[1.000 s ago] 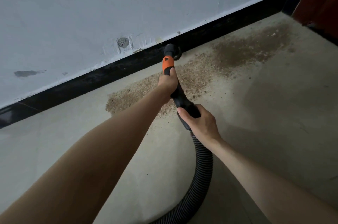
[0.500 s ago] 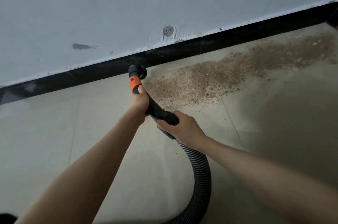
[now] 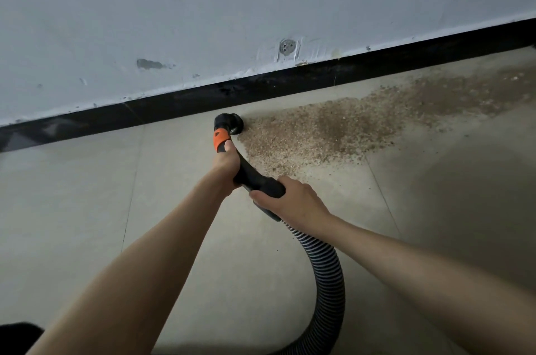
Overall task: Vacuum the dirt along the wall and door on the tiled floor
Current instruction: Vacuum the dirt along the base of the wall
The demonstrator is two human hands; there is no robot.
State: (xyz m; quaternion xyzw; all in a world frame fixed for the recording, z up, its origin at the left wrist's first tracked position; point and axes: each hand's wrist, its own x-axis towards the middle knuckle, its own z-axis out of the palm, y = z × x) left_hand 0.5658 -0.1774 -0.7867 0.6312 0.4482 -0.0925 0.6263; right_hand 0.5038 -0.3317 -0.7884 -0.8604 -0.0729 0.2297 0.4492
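Step in hand: suction pass along the wall. The black plastic vacuum wand with an orange collar (image 3: 232, 148) has its round black brush nozzle (image 3: 230, 123) down on the pale grey tiled floor (image 3: 87, 195), close to the black skirting board (image 3: 290, 85) and at the left edge of the brown band of loose gritty dirt (image 3: 333, 128).

Hands: left hand (image 3: 224, 164) wrapped round the wand just below the collar; right hand (image 3: 293, 199) curled round the thicker black cuff where the ribbed black hose (image 3: 327, 267) joins. Both hold the tool firmly.

Orientation: long axis runs from the right hand up-left toward the wall, nozzle end leading; the hose trails back toward the person and curves down out of view.

Judgement: most of the dirt still lies to the right, reaching toward the frame edge. The next move probably calls for sweeping the nozzle rightward through the band, keeping it flat on the tile and tight to the skirting. The door is out of view.
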